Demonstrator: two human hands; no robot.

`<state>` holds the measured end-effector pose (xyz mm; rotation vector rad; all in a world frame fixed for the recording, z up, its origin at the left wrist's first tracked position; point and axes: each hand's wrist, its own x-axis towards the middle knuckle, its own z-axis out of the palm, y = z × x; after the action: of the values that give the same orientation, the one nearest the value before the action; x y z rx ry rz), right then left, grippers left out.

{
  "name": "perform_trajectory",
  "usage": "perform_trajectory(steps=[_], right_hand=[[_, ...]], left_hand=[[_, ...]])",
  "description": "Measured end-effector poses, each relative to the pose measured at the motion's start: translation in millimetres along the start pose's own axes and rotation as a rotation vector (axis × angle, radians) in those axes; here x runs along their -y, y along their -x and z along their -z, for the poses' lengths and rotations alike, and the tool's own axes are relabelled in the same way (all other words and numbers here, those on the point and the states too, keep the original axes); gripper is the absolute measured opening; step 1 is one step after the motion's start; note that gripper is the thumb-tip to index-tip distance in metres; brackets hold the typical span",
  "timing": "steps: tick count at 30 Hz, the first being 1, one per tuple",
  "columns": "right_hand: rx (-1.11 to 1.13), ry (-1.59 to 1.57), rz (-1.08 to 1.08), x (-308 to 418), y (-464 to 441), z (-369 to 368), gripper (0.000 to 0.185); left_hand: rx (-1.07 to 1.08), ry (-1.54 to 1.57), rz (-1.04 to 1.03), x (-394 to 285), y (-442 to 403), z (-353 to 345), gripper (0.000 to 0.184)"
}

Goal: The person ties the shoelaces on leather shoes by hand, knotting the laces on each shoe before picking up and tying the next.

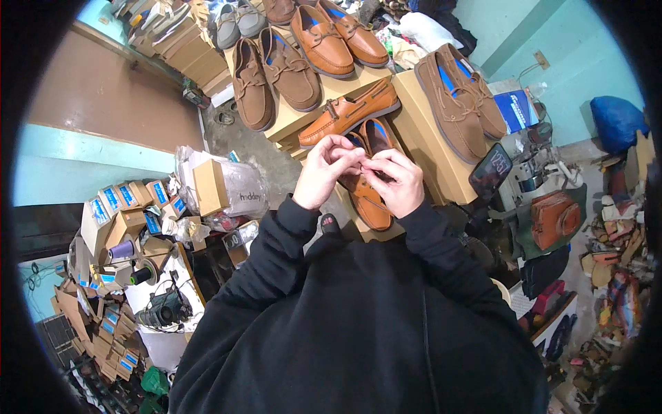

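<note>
The left hand [329,168] and right hand [400,183] pinch a small piece [363,168], perhaps a lace, above the tan leather boat shoe [371,205]; loose grip may let this piece slip.

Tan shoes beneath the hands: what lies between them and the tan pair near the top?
In the head view, one tan shoe lies crosswise there, with cardboard beyond it.

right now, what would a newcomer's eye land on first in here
Probably the left hand and right hand, close together at the centre, above a tan shoe. Next might come the brown pair on a cardboard box to the right, then the bright blue bundle at far right.
</note>
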<state>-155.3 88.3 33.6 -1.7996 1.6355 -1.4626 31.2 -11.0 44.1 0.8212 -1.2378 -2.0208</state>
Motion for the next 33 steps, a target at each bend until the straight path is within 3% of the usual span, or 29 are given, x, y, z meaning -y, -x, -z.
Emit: perform_trajectory(steps=[2,8,10,16,19,25,29,33], right_hand=[[0.000,-0.006,0.003,0,1,-2,0.018],[0.037,-0.199,-0.248,8,-4,2,0.018],[0.034,-0.381,-0.296,-1,-3,-1,0.017],[0.055,-0.727,-0.466,-18,3,-4,0.020],[0.062,-0.797,-0.492,-19,3,-1,0.021],[0.049,-0.754,-0.413,-25,8,-6,0.020],[0.059,-0.647,-0.348,-27,6,-7,0.020],[-0.044,-0.781,-0.461,-20,4,-10,0.020]], left_hand=[[0.005,-0.058,-0.004,-2,-1,0,0.029],[0.033,-0.099,-0.065,-1,-1,2,0.030],[0.040,-0.069,-0.068,-3,0,0,0.029],[-0.102,-0.491,-0.287,-3,5,-17,0.024],[-0.194,-0.777,-0.267,-16,10,-20,0.026],[-0.044,-0.373,-0.098,-12,3,-11,0.025],[-0.005,-0.180,-0.120,-3,1,-9,0.028],[0.011,-0.060,-0.208,16,-3,-8,0.027]])
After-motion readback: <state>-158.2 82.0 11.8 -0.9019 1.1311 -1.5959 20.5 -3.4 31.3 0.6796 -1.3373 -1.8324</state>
